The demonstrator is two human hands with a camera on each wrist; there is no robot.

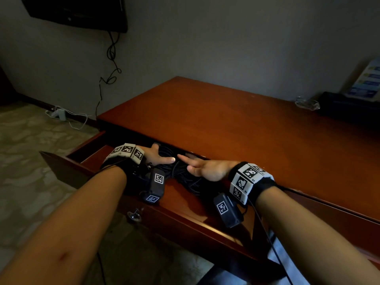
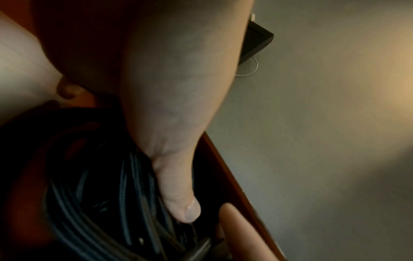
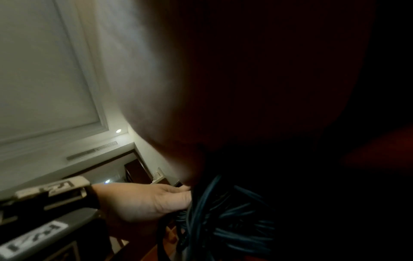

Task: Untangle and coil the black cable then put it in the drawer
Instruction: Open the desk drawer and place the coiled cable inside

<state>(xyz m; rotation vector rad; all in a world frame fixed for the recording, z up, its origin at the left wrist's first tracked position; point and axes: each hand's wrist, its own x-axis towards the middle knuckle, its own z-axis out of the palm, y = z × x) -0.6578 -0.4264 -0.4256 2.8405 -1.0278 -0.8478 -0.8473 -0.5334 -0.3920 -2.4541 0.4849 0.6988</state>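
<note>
The black cable (image 1: pixel 181 175) lies as a coiled bundle inside the open wooden drawer (image 1: pixel 86 146), partly tucked under the desk top. My left hand (image 1: pixel 159 157) rests on the coil's left side with fingers stretched out; its thumb lies straight along the strands (image 2: pixel 100 203). My right hand (image 1: pixel 203 168) touches the coil from the right, index finger pointing left, almost meeting the left fingertips. The right wrist view shows the coil (image 3: pixel 223 220) under my dark palm and the left hand (image 3: pixel 143 201) beside it. Neither hand visibly curls round the cable.
The reddish desk top (image 1: pixel 226 124) overhangs the drawer's rear. A key (image 1: pixel 134 214) sticks out of the drawer front. A glass ashtray (image 1: pixel 307 103) and a black tray (image 1: pixel 345 105) sit at the far right. Loose wires (image 1: pixel 111 58) hang below a wall TV (image 1: pixel 78 11).
</note>
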